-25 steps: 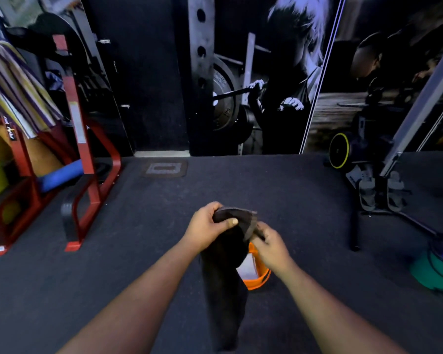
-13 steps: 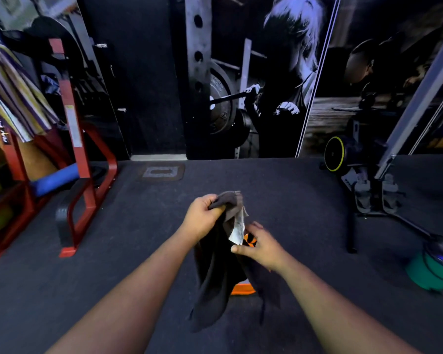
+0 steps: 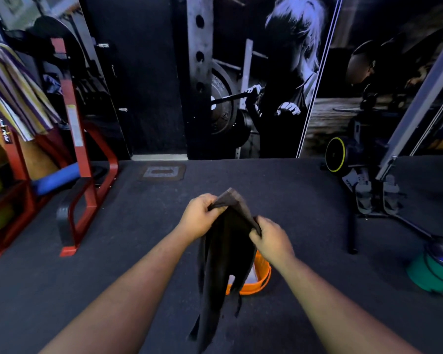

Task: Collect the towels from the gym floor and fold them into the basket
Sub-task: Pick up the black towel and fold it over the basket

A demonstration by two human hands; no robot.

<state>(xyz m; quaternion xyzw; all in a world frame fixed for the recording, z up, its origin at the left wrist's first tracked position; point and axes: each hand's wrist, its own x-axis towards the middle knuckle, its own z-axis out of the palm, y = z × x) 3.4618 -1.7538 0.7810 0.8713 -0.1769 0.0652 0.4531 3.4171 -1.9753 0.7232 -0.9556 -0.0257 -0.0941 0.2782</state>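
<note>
Towel (image 3: 225,254) hangs pinched between left hand (image 3: 198,218) fingers and right hand (image 3: 271,241) fingers.

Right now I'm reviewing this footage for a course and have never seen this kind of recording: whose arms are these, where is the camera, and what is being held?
There is no machine here. A camera worn on a person's head looks forward and down, so the arms are their own. The left hand and right hand both grip the top edge of a dark towel, which hangs down in front of an orange basket standing on the dark gym floor. A red rack stands to the left, a green tub to the right.
</note>
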